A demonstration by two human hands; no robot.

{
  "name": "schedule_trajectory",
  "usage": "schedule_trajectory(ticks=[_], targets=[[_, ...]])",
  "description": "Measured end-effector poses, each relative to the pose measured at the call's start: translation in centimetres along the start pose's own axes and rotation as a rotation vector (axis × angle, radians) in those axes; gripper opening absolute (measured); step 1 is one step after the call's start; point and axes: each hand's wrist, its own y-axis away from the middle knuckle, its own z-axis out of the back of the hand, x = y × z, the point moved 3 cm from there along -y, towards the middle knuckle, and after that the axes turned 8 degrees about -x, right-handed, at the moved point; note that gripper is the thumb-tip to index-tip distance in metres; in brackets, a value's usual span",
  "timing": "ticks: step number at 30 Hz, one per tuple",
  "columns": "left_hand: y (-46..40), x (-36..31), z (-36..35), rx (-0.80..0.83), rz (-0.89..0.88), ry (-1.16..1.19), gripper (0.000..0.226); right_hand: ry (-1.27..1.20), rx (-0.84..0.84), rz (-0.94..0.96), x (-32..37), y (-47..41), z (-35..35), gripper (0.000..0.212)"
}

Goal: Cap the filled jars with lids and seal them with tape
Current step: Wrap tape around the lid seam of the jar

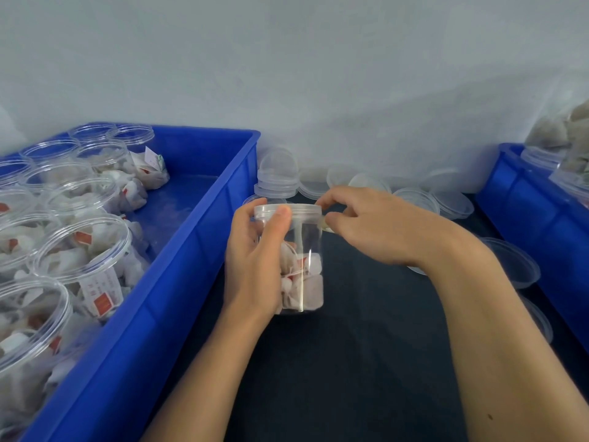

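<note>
Holding a capped jar upright between two blue bins.
Left hand wraps the jar's side, thumb on the lid — right hand, just beside the lid's right edge, pinches something small; what it is cannot be told.

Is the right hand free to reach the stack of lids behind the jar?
Probably not yet: the right hand is pinching something small at the jar rim. The lid stack sits just beyond, with nothing between.
</note>
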Motion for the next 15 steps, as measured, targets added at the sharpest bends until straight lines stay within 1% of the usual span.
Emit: schedule_trajectory(ticks=[2, 5, 6, 10, 13, 15], targets=[[0.07, 0.03, -0.05, 0.018, 0.026, 0.021, 0.050, 0.012, 0.018, -0.002, -0.05, 0.03, -0.02, 0.025], [0.03, 0.39, -0.07, 0.039, 0.094, 0.041, 0.068, 0.028, 0.038, -0.010, -0.01, 0.06, 0.00, 0.023], [0.02, 0.47, -0.10, 0.052, 0.105, 0.047, 0.068, 0.034, 0.044, -0.013, -0.01, 0.09, 0.04, 0.021], [-0.20, 0.54, -0.18, 0.107, 0.119, 0.092, 0.054, 0.059, 0.085, -0.019, -0.07, 0.21, 0.30, 0.021], [-0.41, 0.45, -0.16, 0.133, 0.075, 0.080, 0.053, 0.063, 0.108, -0.018, -0.22, 0.37, 0.52, 0.025], [-0.39, 0.29, -0.16, 0.132, 0.033, 0.033, 0.048, 0.068, 0.112, -0.013, -0.21, 0.45, 0.60, 0.026]])
